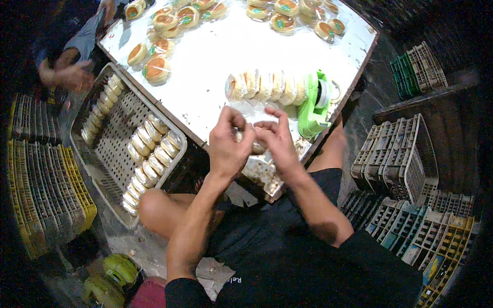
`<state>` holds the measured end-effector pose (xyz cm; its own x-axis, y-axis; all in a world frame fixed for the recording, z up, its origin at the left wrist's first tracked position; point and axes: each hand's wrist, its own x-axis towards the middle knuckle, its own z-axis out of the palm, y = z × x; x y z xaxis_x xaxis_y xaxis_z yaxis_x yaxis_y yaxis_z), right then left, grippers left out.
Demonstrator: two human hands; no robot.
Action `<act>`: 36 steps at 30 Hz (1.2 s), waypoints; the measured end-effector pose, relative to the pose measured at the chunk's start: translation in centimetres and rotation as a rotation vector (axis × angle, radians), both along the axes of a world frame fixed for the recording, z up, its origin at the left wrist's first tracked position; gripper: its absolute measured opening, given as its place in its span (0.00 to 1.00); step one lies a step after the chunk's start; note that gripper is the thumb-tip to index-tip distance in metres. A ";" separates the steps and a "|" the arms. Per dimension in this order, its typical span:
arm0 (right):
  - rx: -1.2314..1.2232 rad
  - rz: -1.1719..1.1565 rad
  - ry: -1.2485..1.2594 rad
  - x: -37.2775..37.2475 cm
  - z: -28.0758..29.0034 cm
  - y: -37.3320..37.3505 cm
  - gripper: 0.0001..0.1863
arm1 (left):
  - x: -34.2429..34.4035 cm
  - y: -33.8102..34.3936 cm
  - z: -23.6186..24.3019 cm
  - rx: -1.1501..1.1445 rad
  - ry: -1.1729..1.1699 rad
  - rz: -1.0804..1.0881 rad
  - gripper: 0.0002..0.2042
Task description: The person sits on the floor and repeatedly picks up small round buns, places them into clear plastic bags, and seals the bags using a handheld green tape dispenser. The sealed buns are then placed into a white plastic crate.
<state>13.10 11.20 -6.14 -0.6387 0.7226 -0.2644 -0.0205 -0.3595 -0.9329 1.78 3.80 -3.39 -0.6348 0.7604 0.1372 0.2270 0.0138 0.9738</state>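
Note:
Both hands meet near the table's front corner over a small pale bun [258,148] in clear wrap, mostly hidden by the fingers. My left hand [228,141] is closed, thumb and fingers pinched on the wrap. My right hand [279,141] pinches at the same wrapped bun, with its upper finger raised. Just beyond them, a row of wrapped buns [264,86] stands on edge, side by side. A bright green tape dispenser [310,110] sits at the right end of that row, close to my right hand.
Loose wrapped buns [187,17] lie along the far side of the white table [205,66]. At the left, a plastic crate [115,131] holds rows of wrapped buns. Another person's hand [72,74] is above its far end. Stacked crates [49,190] stand left, more crates [393,156] right.

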 end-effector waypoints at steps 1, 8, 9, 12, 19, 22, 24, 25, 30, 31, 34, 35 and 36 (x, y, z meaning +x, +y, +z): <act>-0.235 0.169 0.034 0.6 -0.4 0.9 0.23 | -0.7 -0.5 0.3 -0.060 0.039 -0.099 0.08; 0.162 0.026 0.057 -5.9 2.0 3.0 0.15 | -5.6 1.8 0.3 0.299 -0.715 0.029 0.23; 0.318 0.080 0.017 -6.9 2.2 3.5 0.15 | -7.0 2.3 -1.0 0.231 -0.594 0.010 0.24; 0.478 -0.020 -0.054 -8.4 1.2 6.1 0.15 | -9.5 4.6 -3.9 -0.021 -0.093 0.230 0.29; 0.287 0.214 -0.021 -16.3 3.2 6.4 0.14 | -12.2 3.6 -5.8 -0.154 -0.187 0.356 0.28; 0.107 0.443 -0.131 -24.2 -1.2 5.8 0.19 | -13.9 1.3 -5.3 -0.258 0.174 0.603 0.36; 0.157 0.424 -0.210 -26.7 -4.3 4.5 0.19 | -14.6 -0.2 -6.1 -0.405 0.462 0.729 0.47; 0.247 0.388 -0.192 -27.1 -5.3 4.1 0.19 | -14.7 -0.2 -5.8 -0.465 0.512 0.738 0.48; 0.854 0.341 -0.081 -19.4 0.3 -0.5 0.17 | -15.9 -2.3 -7.6 -0.579 0.871 0.618 0.41; 0.940 0.310 -0.085 -16.9 1.3 -0.4 0.16 | -15.5 -2.3 -7.0 -0.538 0.805 0.433 0.37; 1.245 0.025 -0.037 -10.4 1.7 -1.8 0.30 | -11.9 -0.8 -2.9 -0.224 0.236 0.316 0.22; 1.228 -0.009 -0.044 -9.6 1.5 -1.7 0.32 | -10.7 -0.4 -2.0 -0.143 0.043 0.286 0.20; 1.209 -0.032 -0.054 -8.8 1.5 -2.0 0.35 | -10.2 -0.8 -1.9 0.011 -0.152 0.129 0.19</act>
